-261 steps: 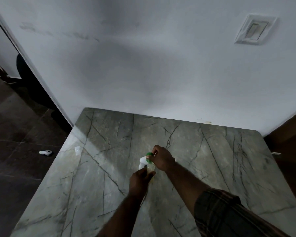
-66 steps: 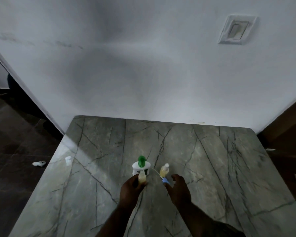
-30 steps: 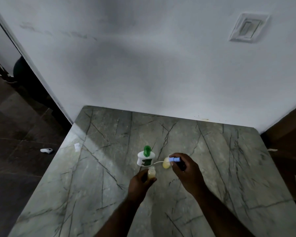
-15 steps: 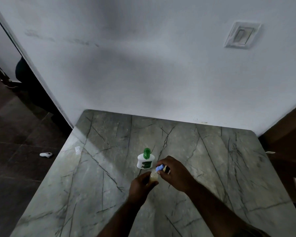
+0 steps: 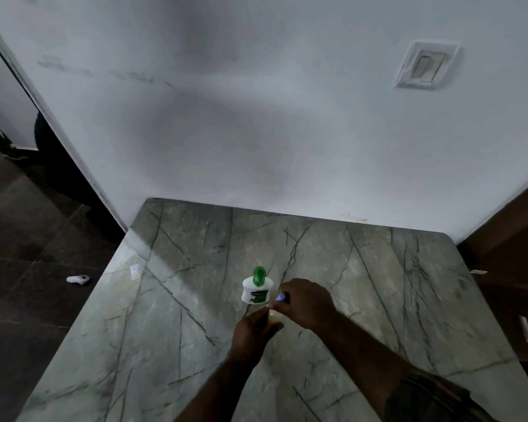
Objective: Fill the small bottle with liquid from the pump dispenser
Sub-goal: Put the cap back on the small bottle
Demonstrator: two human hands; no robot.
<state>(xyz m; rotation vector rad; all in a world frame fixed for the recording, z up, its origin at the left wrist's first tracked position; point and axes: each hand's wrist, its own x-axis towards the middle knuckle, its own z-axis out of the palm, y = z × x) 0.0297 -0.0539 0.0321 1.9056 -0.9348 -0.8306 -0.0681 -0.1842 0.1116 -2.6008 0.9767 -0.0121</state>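
The white pump dispenser (image 5: 256, 290) with a green pump head stands upright near the middle of the grey marble table (image 5: 171, 315). Just in front of it my left hand (image 5: 250, 332) is wrapped around the small bottle (image 5: 274, 317), which holds yellowish liquid and is mostly hidden by my fingers. My right hand (image 5: 307, 303) sits right over the bottle's top, pinching a small blue cap (image 5: 280, 297) against it. A second small bottle seen earlier is hidden now.
A white wall rises behind the table, with a switch plate (image 5: 424, 67) at the upper right. Dark floor lies to the left, with a small white object (image 5: 78, 279) on it. Brown furniture (image 5: 509, 269) borders the table's right side.
My right hand picked up the blue cap beside the second bottle and brought it left over the bottle in my left hand. The dispenser has stayed in place.
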